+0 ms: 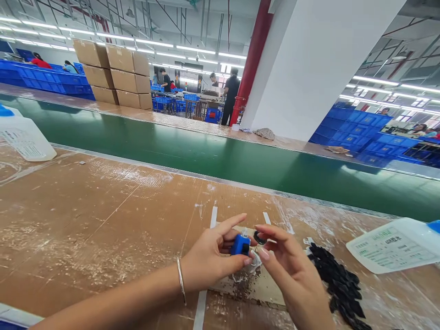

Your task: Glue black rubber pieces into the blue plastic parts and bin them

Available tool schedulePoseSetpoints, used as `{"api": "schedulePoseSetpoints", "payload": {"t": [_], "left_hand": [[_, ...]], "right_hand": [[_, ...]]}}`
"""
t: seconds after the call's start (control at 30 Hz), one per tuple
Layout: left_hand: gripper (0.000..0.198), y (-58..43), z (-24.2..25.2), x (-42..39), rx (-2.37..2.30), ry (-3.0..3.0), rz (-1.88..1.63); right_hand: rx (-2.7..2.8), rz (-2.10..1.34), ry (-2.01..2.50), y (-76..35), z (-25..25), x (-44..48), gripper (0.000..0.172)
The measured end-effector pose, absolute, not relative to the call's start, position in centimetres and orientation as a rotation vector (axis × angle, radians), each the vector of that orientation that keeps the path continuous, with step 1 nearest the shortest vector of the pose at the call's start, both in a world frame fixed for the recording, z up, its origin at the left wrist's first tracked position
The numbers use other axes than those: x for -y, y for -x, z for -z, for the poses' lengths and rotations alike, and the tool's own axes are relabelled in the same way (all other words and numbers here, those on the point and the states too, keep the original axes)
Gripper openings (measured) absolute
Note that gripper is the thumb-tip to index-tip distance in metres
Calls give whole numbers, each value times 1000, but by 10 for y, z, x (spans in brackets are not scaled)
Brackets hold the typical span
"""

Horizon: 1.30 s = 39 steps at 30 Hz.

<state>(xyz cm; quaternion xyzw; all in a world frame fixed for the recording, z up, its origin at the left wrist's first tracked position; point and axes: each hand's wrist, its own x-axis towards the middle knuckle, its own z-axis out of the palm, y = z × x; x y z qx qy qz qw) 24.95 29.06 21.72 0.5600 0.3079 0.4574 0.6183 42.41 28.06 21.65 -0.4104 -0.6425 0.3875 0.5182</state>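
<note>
**Left hand point(209, 259) grips blue plastic part point(240, 245); right hand point(292, 279) at dark ring point(259, 238)**

Big factory hall, ceiling strip lights point(137, 43) overhead. Far beyond the grip: blue crates point(44, 78), stacked cardboard cartons point(117, 75), co-workers point(230, 94) by a red column point(252, 59). Green conveyor belt point(206, 156) runs just past the bench, L to R.

Bench top point(103, 229) is brown, scuffed, w/ white smears. Plastic jug w/ blue cap point(395, 245) lies right of the grip; a 2nd jug point(24, 137) stands far left of it. Cardboard sheet point(264, 291) sits directly under the hands, btwn 2 strips of white tape point(213, 217).

Heap of black pieces point(338, 284) lies just right of the grip, large, seemingly untouched. Only the one ring is up at the hands. No finished batch in view, so what's done vs left can't be told beyond that: heap big, one piece in hand.

L fingers curl round the blue part, thumb pressed on it, small clear tip pointing up. Metal bangle point(181, 280) on L wrist. R thumb and forefinger are close together at the ring, which sits just beyond the blue part; firm pinch or not, can't tell. Clear plastic piece point(252, 266) lies right under the grip, partly hidden.
</note>
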Motion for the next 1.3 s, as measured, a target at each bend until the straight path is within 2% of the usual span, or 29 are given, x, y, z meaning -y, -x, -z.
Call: {"api": "schedulePoseSetpoints", "payload": {"t": [0.07, 0.13, 0.27, 0.4, 0.53, 0.67, 0.8, 0.9, 1.1, 1.3], "left_hand": [[72, -250, -219, -288, -729, -1394, -1080], [71, -250, -220, -286, -750, -1497, -1102], [67, -249, -222, -282, -790, -1719, -1158], [66, -248, -225, -277, -786, -1851, -1188], [62, -248, -232, -275, -793, -1879, -1196], [52, -248, -234, -280, -765, -1632, -1098], [46, -245, -229, -290, -439, -1038, -954], [41, -240, -224, -296, -296, -801, -919], [37, -238, -218, -300, -210, -721, -903], [33, -235, -214, -304, -318, -731, -921]], "right_hand": [[1534, -1124, 999, -420, -219, -284, 30], [1561, -1232, 947, -416, -222, -286, 25], [1600, -1220, 841, -412, -227, -287, 16], [1583, -1167, 800, -413, -224, -285, 16], [1488, -1260, 764, -413, -217, -285, 21], [1310, -1381, 790, -414, -212, -285, 25], [1203, -1350, 819, -421, -215, -286, 33], [1125, -1310, 812, -426, -220, -289, 34], [989, -1357, 805, -432, -220, -292, 29], [982, -1401, 816, -438, -219, -290, 28]]}}
